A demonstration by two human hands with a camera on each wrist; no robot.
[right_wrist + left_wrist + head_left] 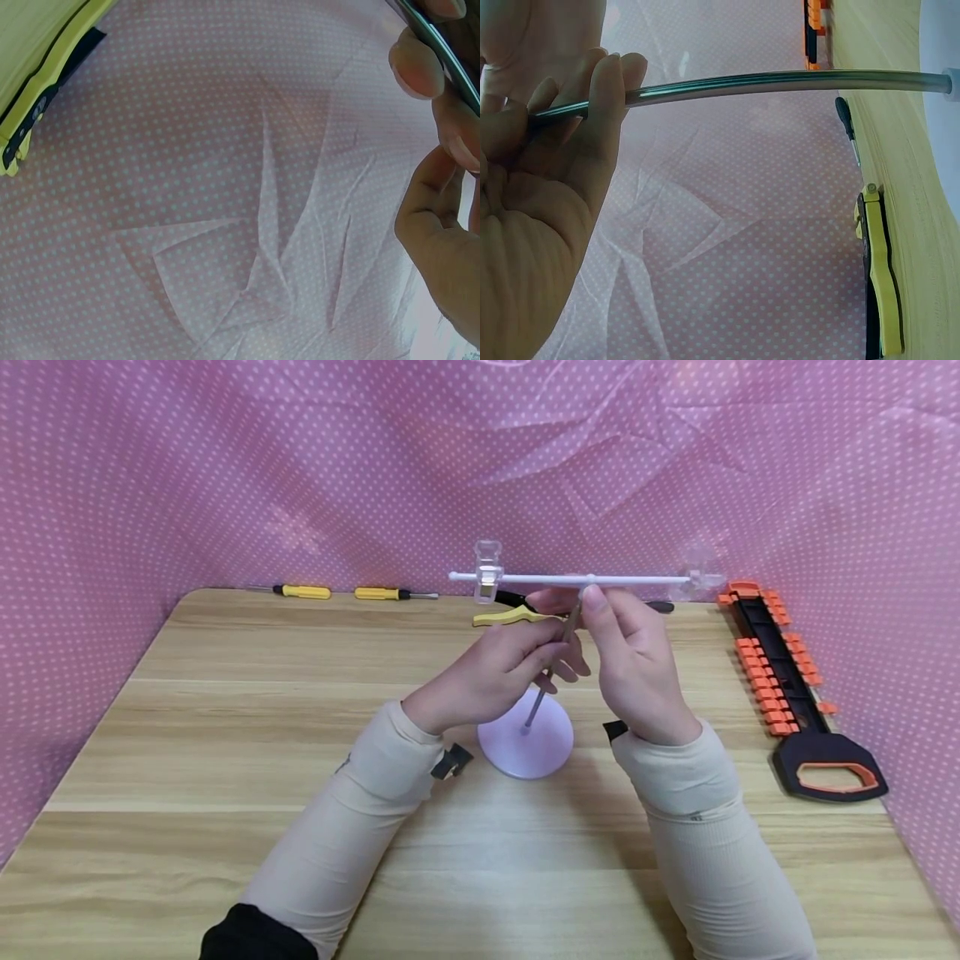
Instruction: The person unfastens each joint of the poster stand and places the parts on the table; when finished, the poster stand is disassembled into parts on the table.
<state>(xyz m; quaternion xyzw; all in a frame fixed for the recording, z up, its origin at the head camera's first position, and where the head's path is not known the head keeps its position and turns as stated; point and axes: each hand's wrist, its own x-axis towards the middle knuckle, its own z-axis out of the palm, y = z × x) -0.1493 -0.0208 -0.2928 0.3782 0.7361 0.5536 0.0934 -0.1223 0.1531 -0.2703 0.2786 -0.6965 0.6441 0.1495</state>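
Note:
A metal rod [537, 703] rises from a round white base [517, 756] on the table. My left hand [498, 672] grips the rod's upper part; in the left wrist view its fingers [604, 97] curl round the rod. Above it my right hand [637, 652] pinches the top, where a white crossbar [630, 580] meets the rod. A clear plastic clip [487, 572] sits near the crossbar's left end, and another clear clip [701, 577] at its right end. In the right wrist view only part of the right hand [442, 232] shows; the joint is out of sight.
Two yellow-handled screwdrivers [306, 592] lie along the back edge. Behind the hands is a yellow and black tool [510, 617], partly hidden. An orange and black rack-like tool [780, 668] with a handle lies at the right. Pink dotted cloth [337, 468] hangs behind the table.

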